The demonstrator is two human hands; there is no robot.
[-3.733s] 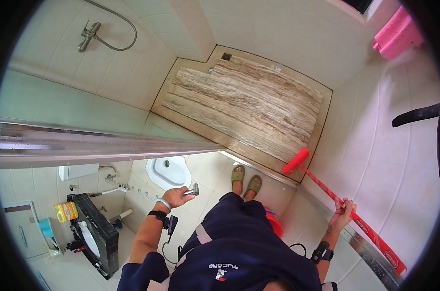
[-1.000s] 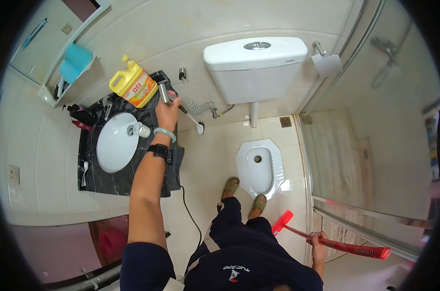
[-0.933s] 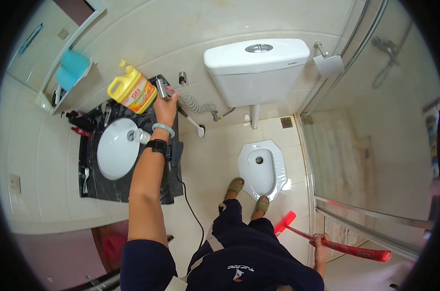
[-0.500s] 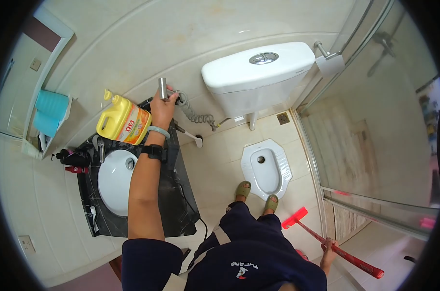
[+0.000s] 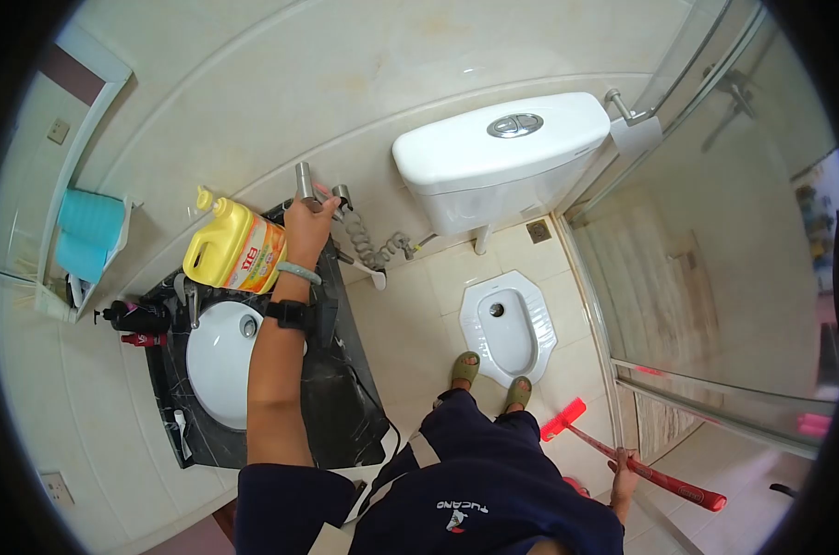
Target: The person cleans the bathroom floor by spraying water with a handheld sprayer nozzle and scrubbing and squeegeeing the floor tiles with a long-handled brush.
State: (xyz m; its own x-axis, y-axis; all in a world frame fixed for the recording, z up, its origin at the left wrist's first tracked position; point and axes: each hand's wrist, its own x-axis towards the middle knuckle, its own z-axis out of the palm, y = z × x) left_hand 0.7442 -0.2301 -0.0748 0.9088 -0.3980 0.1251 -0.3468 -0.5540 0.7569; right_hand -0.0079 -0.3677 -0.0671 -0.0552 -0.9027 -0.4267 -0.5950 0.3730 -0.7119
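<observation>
My left hand (image 5: 308, 222) is closed round a silver spray nozzle (image 5: 303, 180) near the wall, past the back edge of the black counter. A grey coiled hose (image 5: 368, 248) hangs beside it, close to a metal wall holder (image 5: 342, 192). My right hand (image 5: 624, 470) grips the red handle of a scrub brush (image 5: 673, 485), whose red head (image 5: 563, 419) is near the floor by my feet. The squat toilet (image 5: 509, 324) lies in front of my feet. A yellow jug (image 5: 234, 245) with a pump top stands left of my left wrist.
The white cistern (image 5: 502, 157) is mounted on the wall above the squat toilet. A white toilet brush (image 5: 368, 273) hangs beside the counter (image 5: 345, 407) with its sink (image 5: 218, 365). A glass shower partition (image 5: 687, 240) stands at right; a floor drain (image 5: 538, 231) lies in the corner.
My left hand has drawn the spray nozzle slightly down and left, and the wall holder now shows beside it. The brush has barely shifted in my right hand. The view has tilted a little.
</observation>
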